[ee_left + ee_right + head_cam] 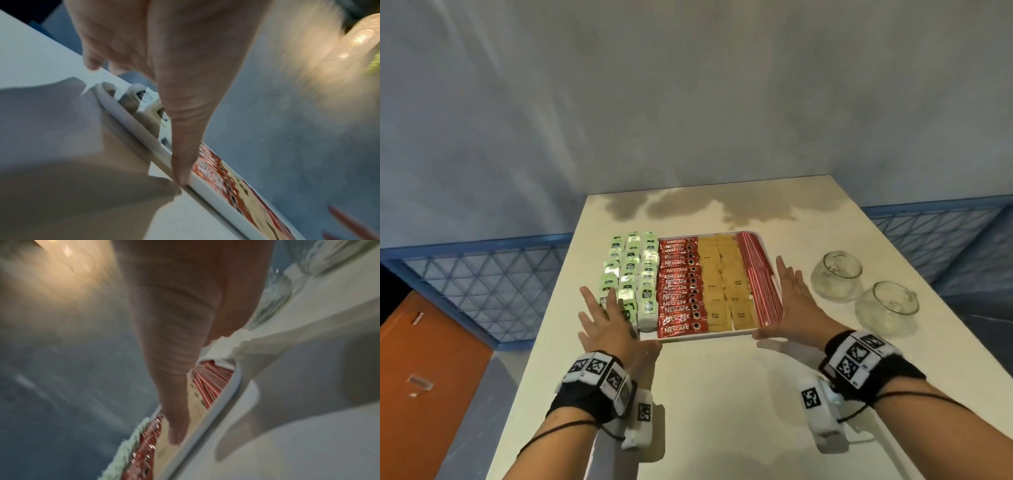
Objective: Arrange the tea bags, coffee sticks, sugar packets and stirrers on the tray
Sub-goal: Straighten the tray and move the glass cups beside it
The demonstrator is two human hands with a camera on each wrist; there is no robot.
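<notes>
Left hand [608,327]: fingers [587,298] straight and spread, gripping nothing, lying over the near-left corner of the white tray [705,337]; in the left wrist view the thumb tip [180,180] touches the tray's near rim [144,134]. Right hand [792,301]: fingers [783,270] straight and together, gripping nothing, set along the tray's right edge, thumb at the near-right corner.

Tray contents, left to right: green-and-white tea bags [631,274] in three rows, the nearest partly under the left fingers; red Nescafé coffee sticks [679,291] stacked in one column; brown sugar packets [726,284] in two columns; red-and-white striped stirrers [760,277] laid lengthwise, just beside the right fingers.

The tray rests on a cream desk [722,411], towards its far half. Two glass jars [835,275] lie on the desk to the right of the tray, apart from the right hand. Both wrists carry black bands with printed marker tiles [599,368].
</notes>
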